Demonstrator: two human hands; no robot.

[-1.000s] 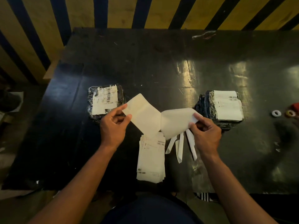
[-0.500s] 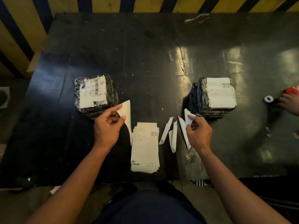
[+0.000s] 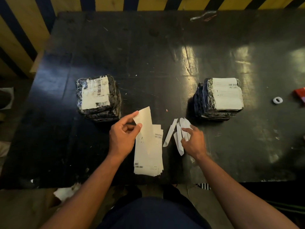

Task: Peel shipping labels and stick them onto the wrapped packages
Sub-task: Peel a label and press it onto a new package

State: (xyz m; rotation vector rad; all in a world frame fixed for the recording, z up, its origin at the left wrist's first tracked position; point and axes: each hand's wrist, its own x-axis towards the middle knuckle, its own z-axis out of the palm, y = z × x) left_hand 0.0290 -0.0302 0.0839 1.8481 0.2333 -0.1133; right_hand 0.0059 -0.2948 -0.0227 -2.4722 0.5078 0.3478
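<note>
Nearest to me, a stack of white printed shipping labels (image 3: 148,154) lies flat on the scuffed black table (image 3: 148,63), close to its near edge. Just above that stack my left hand (image 3: 123,138) pinches a single pale peeled label (image 3: 145,123) between thumb and forefinger, holding it tilted up over the stack's far end. To the right, my right hand (image 3: 194,141) hovers with fingers loosely spread, gripping nothing, its fingertips touching a small scatter of narrow white backing strips (image 3: 177,134) lying on the table between the stack and the right-hand package. Farther out on the left sits a black plastic-wrapped package (image 3: 99,98) with a creased white barcode label on its top face. Well apart from it, on the right, stands a second black wrapped package (image 3: 219,98), also bearing a white label on top. Beyond that, toward the table's right edge, lie a small white ring (image 3: 277,100) and a red object (image 3: 300,95) cut off by the frame.
</note>
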